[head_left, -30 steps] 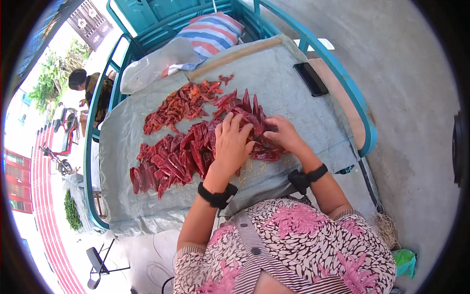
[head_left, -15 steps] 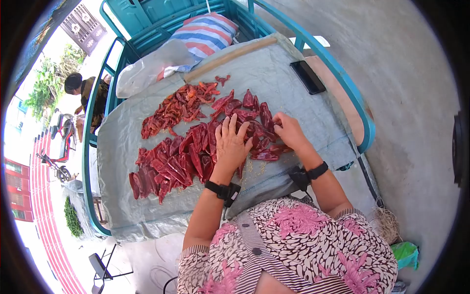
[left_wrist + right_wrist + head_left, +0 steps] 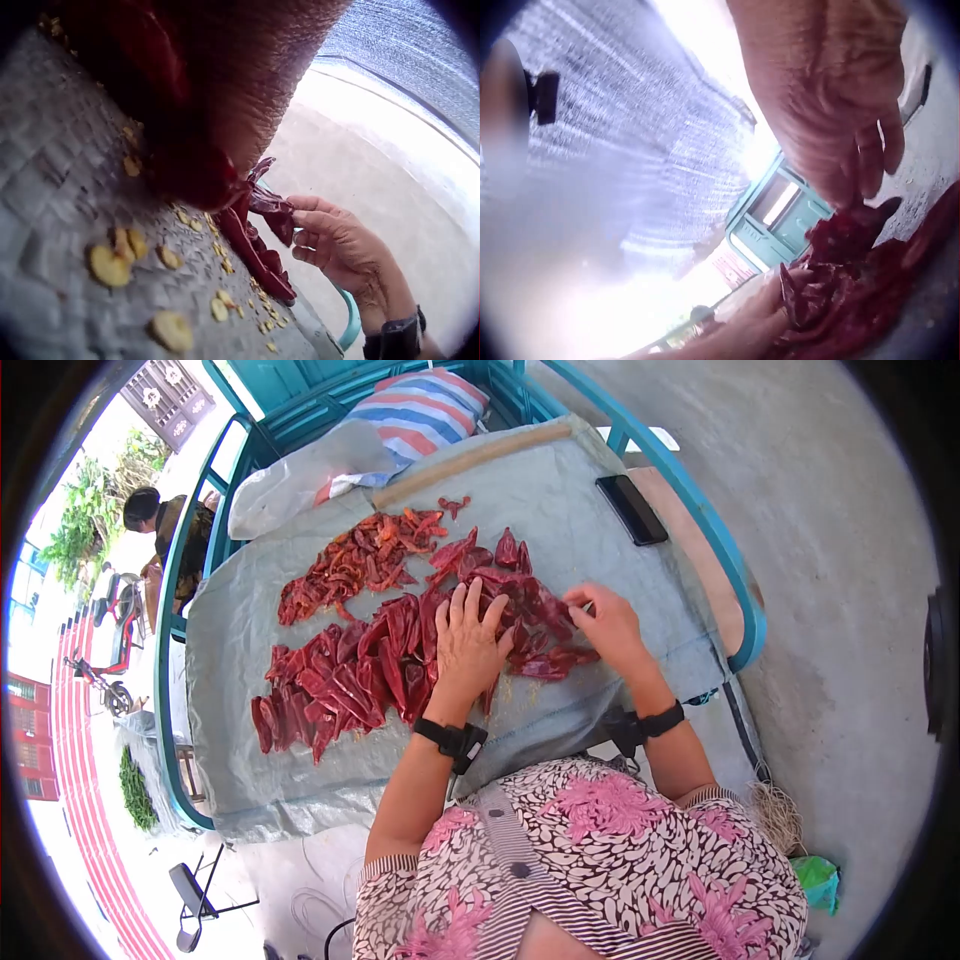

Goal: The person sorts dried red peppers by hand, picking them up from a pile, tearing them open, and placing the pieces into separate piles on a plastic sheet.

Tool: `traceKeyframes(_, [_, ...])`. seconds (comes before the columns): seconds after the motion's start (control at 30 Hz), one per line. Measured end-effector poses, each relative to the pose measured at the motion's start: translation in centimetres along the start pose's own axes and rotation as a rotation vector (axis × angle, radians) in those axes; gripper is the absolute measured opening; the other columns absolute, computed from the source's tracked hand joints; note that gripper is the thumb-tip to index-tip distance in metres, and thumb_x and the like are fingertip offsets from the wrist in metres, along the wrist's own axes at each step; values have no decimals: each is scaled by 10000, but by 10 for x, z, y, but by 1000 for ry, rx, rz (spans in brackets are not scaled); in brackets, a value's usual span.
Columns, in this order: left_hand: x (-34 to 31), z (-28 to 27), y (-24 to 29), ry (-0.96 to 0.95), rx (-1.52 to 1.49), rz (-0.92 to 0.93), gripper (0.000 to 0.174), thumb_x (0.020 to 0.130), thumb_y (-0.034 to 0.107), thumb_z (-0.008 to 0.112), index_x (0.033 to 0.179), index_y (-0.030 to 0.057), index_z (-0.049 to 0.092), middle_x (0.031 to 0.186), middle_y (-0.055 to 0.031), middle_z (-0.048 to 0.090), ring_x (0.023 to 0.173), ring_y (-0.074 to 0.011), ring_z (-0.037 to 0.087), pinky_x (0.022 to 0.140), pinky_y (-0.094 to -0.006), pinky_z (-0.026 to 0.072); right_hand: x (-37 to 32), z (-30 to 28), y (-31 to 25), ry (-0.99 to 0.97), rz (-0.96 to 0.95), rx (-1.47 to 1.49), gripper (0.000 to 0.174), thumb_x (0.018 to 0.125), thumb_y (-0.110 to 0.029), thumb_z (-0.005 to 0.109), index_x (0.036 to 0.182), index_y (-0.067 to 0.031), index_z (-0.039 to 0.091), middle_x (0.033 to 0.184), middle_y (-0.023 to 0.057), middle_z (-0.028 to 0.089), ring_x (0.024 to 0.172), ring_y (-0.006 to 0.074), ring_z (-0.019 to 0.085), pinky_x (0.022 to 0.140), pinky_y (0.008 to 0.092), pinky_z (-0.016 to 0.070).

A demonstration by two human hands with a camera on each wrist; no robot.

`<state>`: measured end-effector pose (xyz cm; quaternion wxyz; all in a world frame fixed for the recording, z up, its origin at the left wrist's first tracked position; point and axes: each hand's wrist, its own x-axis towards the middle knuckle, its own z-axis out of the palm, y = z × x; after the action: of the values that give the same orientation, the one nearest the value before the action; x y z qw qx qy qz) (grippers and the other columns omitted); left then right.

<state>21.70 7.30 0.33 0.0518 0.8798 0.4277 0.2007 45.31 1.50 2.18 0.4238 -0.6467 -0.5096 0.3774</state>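
Large dried red chili peppers lie in an overlapping row on a grey woven sheet. My left hand rests over the right part of the row, palm down with fingers spread. At the row's right end, my right hand pinches a dried chili between thumb and fingers. In the left wrist view that chili stands raised above the sheet, and loose yellow seeds lie in front. The right wrist view shows the right fingertips at a dark red chili, with the left hand low beside it.
Smaller, more orange chili pieces are heaped behind the row. A black phone lies at the back right, near a teal metal rail. A striped sack is behind the sheet. Another person is outside the left rail.
My right hand has drawn back a little to the right from among the chilies, pinching one at their edge. The left hand has stayed on the row.
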Motion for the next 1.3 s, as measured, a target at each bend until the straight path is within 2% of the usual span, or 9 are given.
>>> traceKeyframes(0.13, [1, 2, 0, 27, 3, 6, 551, 879, 311, 726, 1389, 167, 577, 1537, -199, 456, 1423, -383, 408, 1152, -536, 308, -1, -9, -5, 43, 80, 80, 200, 881, -100, 683, 1070, -49, 723, 915, 53, 739, 758, 142, 665, 736, 298, 530])
traceKeyframes(0.23, [-1, 3, -1, 8, 11, 1, 572, 889, 315, 720, 1417, 183, 543, 1557, -193, 430, 1428, -381, 398, 1161, -536, 301, -4, -17, -9, 171, 24, -118, 200, 868, -99, 690, 1058, -50, 723, 930, 74, 743, 799, 183, 677, 752, 315, 536])
traceKeyframes(0.43, [-1, 5, -1, -1, 21, -8, 570, 889, 324, 720, 1414, 187, 544, 1561, -186, 426, 1426, -378, 401, 1164, -537, 297, -1, -17, 6, 326, -45, -388, 374, 851, -85, 690, 1224, -110, 665, 1179, 93, 670, 930, 256, 657, 833, 376, 534])
traceKeyframes(0.53, [-1, 5, 0, 4, 23, -11, 571, 886, 322, 720, 1411, 185, 544, 1559, -186, 428, 1425, -377, 402, 1163, -536, 297, 0, -9, 8, 220, -371, -664, 493, 796, -65, 715, 1280, -126, 642, 1264, 104, 618, 1117, 312, 596, 933, 412, 492])
traceKeyframes(0.63, [-1, 4, 0, 3, 20, -7, 566, 886, 325, 717, 1408, 179, 554, 1557, -187, 431, 1431, -377, 396, 1165, -535, 293, 2, 0, 10, 83, -370, -737, 515, 776, -82, 718, 1282, -150, 646, 1248, 85, 633, 1217, 346, 525, 996, 450, 448])
traceKeyframes(0.93, [0, 3, 1, -2, 9, -18, 544, 898, 326, 705, 1402, 170, 571, 1554, -190, 439, 1434, -381, 393, 1166, -535, 291, 9, -14, 9, 197, -303, -673, 331, 787, -103, 722, 1113, -156, 732, 1015, 91, 714, 1007, 316, 647, 905, 453, 493])
traceKeyframes(1.13, [0, 3, 0, -7, 14, -23, 533, 913, 330, 692, 1408, 179, 562, 1559, -182, 436, 1427, -384, 399, 1167, -530, 292, 15, -34, 16, 323, -95, -59, 248, 871, -112, 697, 1115, -70, 718, 949, 92, 752, 853, 215, 714, 793, 347, 547])
traceKeyframes(1.23, [0, 4, 1, -12, 15, -26, 540, 911, 334, 692, 1414, 184, 562, 1566, -178, 430, 1430, -383, 397, 1169, -530, 288, 20, -39, 19, 356, -61, -104, 267, 888, -109, 688, 1146, -43, 703, 950, 82, 751, 847, 155, 707, 786, 301, 545])
traceKeyframes(1.3, [0, 4, 0, -17, 18, -27, 544, 911, 336, 691, 1418, 187, 561, 1569, -175, 426, 1432, -381, 395, 1170, -530, 287, 22, -38, 17, 384, -11, -101, 280, 872, -117, 708, 1145, -54, 701, 970, 83, 745, 892, 200, 700, 825, 334, 540])
